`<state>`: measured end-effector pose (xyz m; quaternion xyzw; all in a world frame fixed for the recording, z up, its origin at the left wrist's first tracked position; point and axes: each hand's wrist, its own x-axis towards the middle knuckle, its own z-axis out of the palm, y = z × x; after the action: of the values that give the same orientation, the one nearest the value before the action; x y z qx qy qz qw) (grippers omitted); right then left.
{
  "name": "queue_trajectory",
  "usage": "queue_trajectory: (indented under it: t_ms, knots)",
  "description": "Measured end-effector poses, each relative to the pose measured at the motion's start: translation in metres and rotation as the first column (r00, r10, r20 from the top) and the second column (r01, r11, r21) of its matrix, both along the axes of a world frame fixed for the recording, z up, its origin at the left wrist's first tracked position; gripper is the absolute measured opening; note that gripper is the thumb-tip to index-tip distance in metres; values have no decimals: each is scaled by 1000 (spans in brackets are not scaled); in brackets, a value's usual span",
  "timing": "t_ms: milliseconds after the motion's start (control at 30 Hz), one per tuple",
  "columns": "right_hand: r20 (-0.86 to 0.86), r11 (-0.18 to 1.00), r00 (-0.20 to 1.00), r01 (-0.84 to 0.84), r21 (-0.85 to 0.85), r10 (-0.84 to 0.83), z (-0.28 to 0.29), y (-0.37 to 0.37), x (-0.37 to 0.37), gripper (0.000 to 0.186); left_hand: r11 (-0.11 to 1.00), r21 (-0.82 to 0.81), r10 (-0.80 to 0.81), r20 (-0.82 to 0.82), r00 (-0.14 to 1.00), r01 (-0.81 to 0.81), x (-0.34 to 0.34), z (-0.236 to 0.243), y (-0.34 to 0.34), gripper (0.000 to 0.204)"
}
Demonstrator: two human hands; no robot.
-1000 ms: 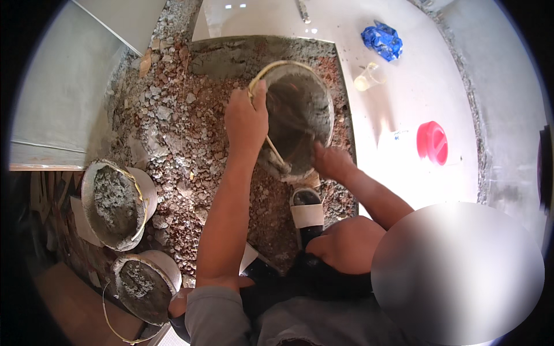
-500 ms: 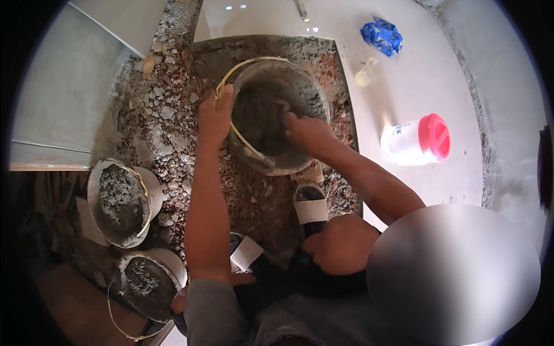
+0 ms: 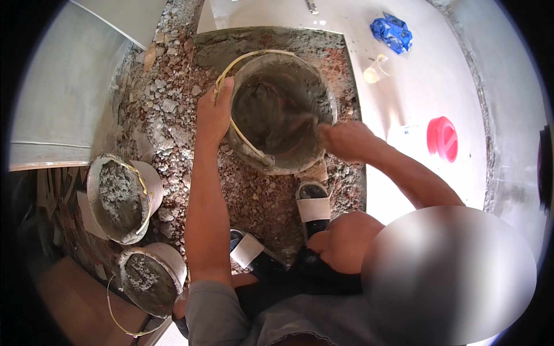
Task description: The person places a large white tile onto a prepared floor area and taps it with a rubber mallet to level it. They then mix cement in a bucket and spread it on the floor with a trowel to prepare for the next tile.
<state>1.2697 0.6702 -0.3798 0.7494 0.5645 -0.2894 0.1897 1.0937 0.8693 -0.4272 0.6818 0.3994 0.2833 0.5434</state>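
Note:
A large mortar-caked bucket [image 3: 259, 160] stands in front of me with wet grey mortar [image 3: 259, 109] inside. My left hand [image 3: 214, 112] is closed on its left rim, the thumb up beside the yellowish bail handle [image 3: 254, 53]. At the right rim, my right hand [image 3: 350, 141] is closed round the handle of what looks like a trowel [image 3: 309, 121]; its blade reaches into the mortar and is smeared by motion. To the left stand two smaller buckets, one [image 3: 151, 179] above the other [image 3: 173, 262], both holding grey mortar.
Broken rubble [image 3: 167, 106] covers the ground around the bucket. Pale tiles [image 3: 424, 95] on the right bear a pink-lidded white container [image 3: 442, 139], a clear cup [image 3: 376, 70] and crumpled blue plastic [image 3: 392, 33]. My sandalled feet [image 3: 313, 202] are just below the bucket.
My right hand has moved right, from over the mortar to the bucket's right rim, drawing the tool with it. The left hand keeps its hold on the rim.

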Motion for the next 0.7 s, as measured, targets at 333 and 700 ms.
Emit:
queue_trajectory:
  t_ms: [333,700]
  knots:
    - [-191,933,965,231,278,-182,-88,6,-3,38,992,-78,-97,67,993,102,0,-1,4,44]
    - [48,881,990,96,464,-134,-54,17,6,34,994,-82,-76,42,996,79,-2,3,8,45]
